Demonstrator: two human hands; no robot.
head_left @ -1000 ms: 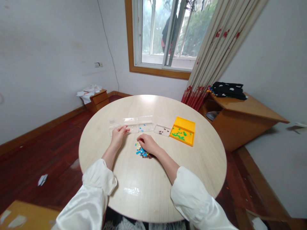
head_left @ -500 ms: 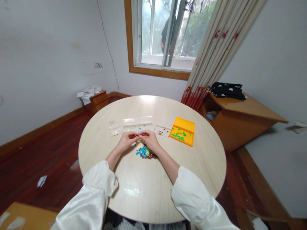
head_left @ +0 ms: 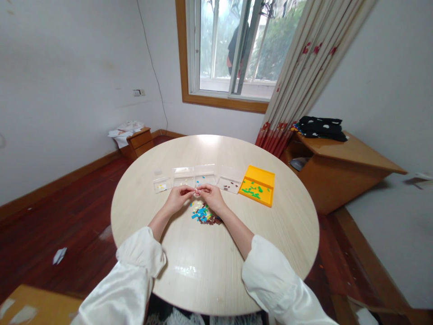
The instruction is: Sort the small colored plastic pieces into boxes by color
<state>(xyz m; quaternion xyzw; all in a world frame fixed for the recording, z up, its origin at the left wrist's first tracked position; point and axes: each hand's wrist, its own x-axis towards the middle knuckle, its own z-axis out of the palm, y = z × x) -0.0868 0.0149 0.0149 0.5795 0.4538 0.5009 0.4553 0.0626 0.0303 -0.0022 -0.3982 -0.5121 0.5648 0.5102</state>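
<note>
Both hands meet over the middle of a round, pale wood-grain desk (head_left: 203,257). The left hand (head_left: 176,198) and the right hand (head_left: 212,199) have their thumbs and forefingers pressed together, fingertip to fingertip, pinching a small whitish piece (head_left: 195,192) between them; its shape is too small to make out. Just on the near side of the hands lies a loose pile of toy bricks (head_left: 203,214), blue, cream, yellow and green, with dark brown ones along its near right edge.

Beyond the hands, a row of open boxes runs from left to right. The leftmost clear box (head_left: 156,187) holds yellow bits, the second clear box (head_left: 184,176) a few pale ones, the third clear box (head_left: 212,179) blue ones, and the fourth clear box (head_left: 221,183) dark brown ones. At the right end, a yellow box (head_left: 260,175) holds scattered green bricks, its lid folded back on the far side.
</note>
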